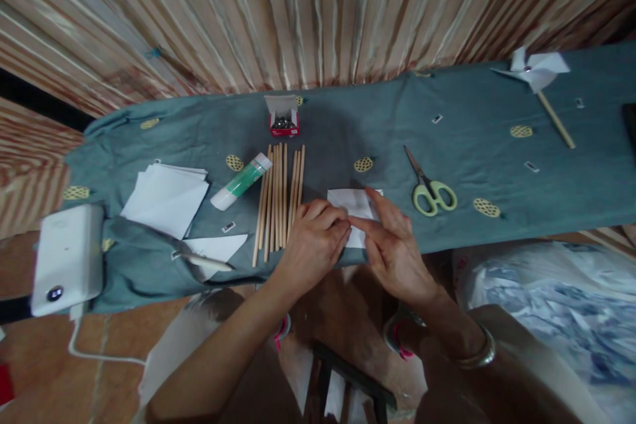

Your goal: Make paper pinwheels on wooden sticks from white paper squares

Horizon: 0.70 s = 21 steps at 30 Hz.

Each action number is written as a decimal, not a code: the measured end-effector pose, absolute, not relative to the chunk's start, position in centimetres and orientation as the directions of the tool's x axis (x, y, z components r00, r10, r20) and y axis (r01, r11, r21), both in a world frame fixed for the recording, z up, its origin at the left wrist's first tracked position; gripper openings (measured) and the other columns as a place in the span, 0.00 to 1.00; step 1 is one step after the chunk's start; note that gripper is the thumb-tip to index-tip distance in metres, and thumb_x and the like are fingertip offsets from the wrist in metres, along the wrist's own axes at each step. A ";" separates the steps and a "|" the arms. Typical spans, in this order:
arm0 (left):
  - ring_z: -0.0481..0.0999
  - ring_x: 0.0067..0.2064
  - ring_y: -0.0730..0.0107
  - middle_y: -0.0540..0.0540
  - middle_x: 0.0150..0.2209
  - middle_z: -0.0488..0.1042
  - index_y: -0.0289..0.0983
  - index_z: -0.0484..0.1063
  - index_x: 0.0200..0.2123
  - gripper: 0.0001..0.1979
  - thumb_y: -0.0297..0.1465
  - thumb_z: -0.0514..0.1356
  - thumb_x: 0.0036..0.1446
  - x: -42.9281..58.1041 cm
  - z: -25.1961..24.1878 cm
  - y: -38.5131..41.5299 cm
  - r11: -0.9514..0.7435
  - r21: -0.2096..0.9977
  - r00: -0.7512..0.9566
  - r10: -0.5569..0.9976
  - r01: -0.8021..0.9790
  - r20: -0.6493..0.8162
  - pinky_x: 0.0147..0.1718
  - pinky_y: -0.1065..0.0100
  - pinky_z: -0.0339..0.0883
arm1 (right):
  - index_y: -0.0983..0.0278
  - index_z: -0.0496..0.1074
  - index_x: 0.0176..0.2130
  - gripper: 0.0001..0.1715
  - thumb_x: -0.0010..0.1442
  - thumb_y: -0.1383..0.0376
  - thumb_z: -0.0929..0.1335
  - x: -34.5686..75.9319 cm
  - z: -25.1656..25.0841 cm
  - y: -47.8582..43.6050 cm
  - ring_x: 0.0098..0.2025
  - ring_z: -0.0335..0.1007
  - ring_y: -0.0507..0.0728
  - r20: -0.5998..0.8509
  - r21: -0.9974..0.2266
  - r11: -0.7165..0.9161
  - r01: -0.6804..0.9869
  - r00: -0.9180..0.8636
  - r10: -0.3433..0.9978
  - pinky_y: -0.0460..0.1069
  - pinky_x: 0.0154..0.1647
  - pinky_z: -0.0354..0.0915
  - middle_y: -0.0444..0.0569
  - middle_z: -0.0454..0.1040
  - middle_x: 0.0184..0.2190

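Note:
A small square of white paper (pixel 346 198) lies on the cloth near the table's front edge, partly covered by my hands. My left hand (pixel 318 235) is closed over its left side, fingers bent and pressed together; what they pinch, if anything, is hidden. From the right, my right hand (pixel 397 245) reaches over the sheet with fingers apart. One finger lies at the upper right edge, and another stretches to the left fingertips. Just left of my left hand lie several thin wooden sticks (pixel 278 195). Scissors with light green handles (pixel 431 192) lie right of the paper.
A glue stick (pixel 242 181) rests against the sticks. Behind stands an open red box of small metal pins (pixel 284 120). Leftward are stacked white sheets (pixel 166 199), a pen (pixel 206 261) on a paper piece, and a white device (pixel 68 258). A paper pinwheel (pixel 536 73) lies far right.

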<state>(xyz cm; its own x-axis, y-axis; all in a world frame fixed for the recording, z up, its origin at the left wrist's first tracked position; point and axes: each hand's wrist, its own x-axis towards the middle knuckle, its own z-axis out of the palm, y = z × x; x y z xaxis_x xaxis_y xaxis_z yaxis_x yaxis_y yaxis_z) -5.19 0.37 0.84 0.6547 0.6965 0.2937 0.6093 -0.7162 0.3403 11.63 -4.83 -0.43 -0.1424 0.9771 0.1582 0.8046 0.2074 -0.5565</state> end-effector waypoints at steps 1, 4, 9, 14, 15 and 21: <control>0.68 0.43 0.62 0.46 0.40 0.77 0.36 0.75 0.38 0.10 0.30 0.54 0.64 -5.2 0.9 0.4 -0.720 0.333 0.661 0.693 0.609 0.289 0.41 0.59 0.59 | 0.61 0.71 0.53 0.23 0.63 0.71 0.58 11.8 -0.3 -4.8 0.67 0.48 0.65 0.152 -0.569 0.211 0.795 -0.151 0.977 0.67 0.62 0.52 0.54 0.51 0.67; 0.69 0.43 0.62 0.46 0.38 0.77 0.36 0.76 0.38 0.10 0.30 0.54 0.64 -5.2 1.0 0.5 -0.729 0.312 0.672 0.683 0.609 0.286 0.41 0.59 0.58 | 0.57 0.69 0.56 0.24 0.64 0.69 0.58 12.6 0.2 -4.6 0.67 0.49 0.63 0.152 -0.652 0.226 0.724 -0.167 0.974 0.66 0.63 0.52 0.51 0.51 0.67; 0.69 0.41 0.62 0.47 0.37 0.78 0.36 0.76 0.35 0.10 0.30 0.55 0.63 -4.9 1.3 0.6 -0.741 0.265 0.686 0.671 0.617 0.282 0.40 0.59 0.57 | 0.53 0.61 0.61 0.27 0.64 0.66 0.61 14.9 1.3 -4.4 0.68 0.49 0.60 0.136 -0.753 0.168 0.636 -0.099 0.986 0.62 0.66 0.51 0.48 0.54 0.67; 0.69 0.40 0.62 0.47 0.37 0.78 0.36 0.76 0.34 0.09 0.30 0.56 0.63 -4.8 1.2 0.6 -0.752 0.230 0.691 0.659 0.618 0.297 0.40 0.59 0.56 | 0.55 0.62 0.60 0.34 0.55 0.68 0.68 16.7 1.7 -4.9 0.69 0.46 0.64 -0.008 -0.745 0.143 0.652 -0.223 0.975 0.62 0.64 0.53 0.51 0.48 0.69; 0.69 0.40 0.62 0.47 0.37 0.78 0.36 0.76 0.34 0.09 0.30 0.55 0.63 -4.9 1.2 0.5 -0.755 0.229 0.694 0.655 0.615 0.299 0.40 0.59 0.56 | 0.56 0.61 0.60 0.36 0.53 0.69 0.68 16.9 1.7 -5.1 0.69 0.44 0.64 -0.031 -0.733 0.138 0.666 -0.235 0.972 0.62 0.64 0.53 0.52 0.46 0.69; 0.69 0.41 0.61 0.46 0.37 0.78 0.36 0.76 0.36 0.10 0.32 0.55 0.63 -5.0 1.0 0.5 -0.763 0.232 0.699 0.646 0.603 0.308 0.40 0.59 0.57 | 0.58 0.64 0.56 0.30 0.55 0.71 0.66 16.6 1.5 -5.4 0.68 0.47 0.64 0.001 -0.703 0.162 0.693 -0.226 0.974 0.63 0.64 0.52 0.54 0.49 0.68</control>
